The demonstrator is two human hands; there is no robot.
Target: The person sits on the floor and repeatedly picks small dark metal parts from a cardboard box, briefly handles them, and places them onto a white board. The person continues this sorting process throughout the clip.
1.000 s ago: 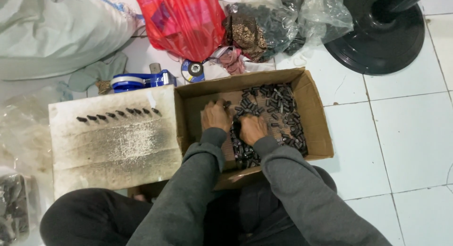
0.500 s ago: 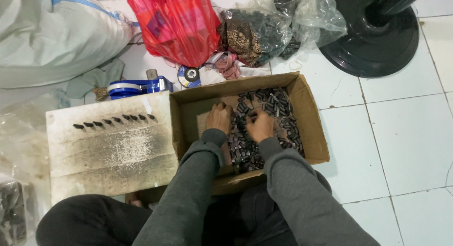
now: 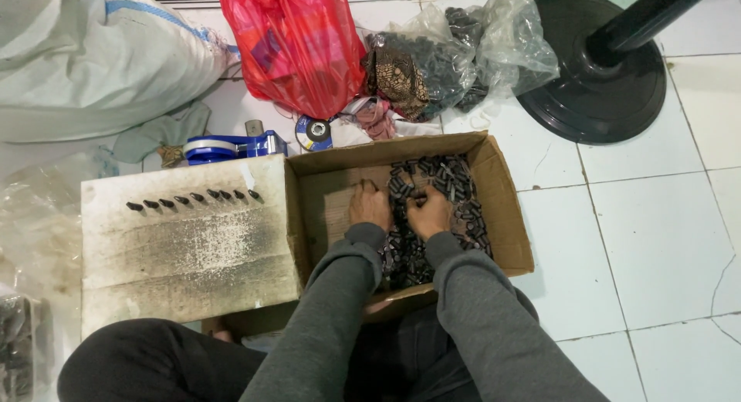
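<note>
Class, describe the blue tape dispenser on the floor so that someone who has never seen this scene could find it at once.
Start at the open cardboard box where both hands dig. Move left to the white foam slab; the tape dispenser lies just beyond its far edge. It is the only bright blue, hard plastic thing there.

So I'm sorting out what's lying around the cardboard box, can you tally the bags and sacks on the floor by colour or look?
Red plastic bag: 1
White woven sack: 1
Clear plastic bags of small dark pieces behind the brown cardboard box: 2
Crumpled clear plastic bag at the left edge: 1
Total: 5
</note>
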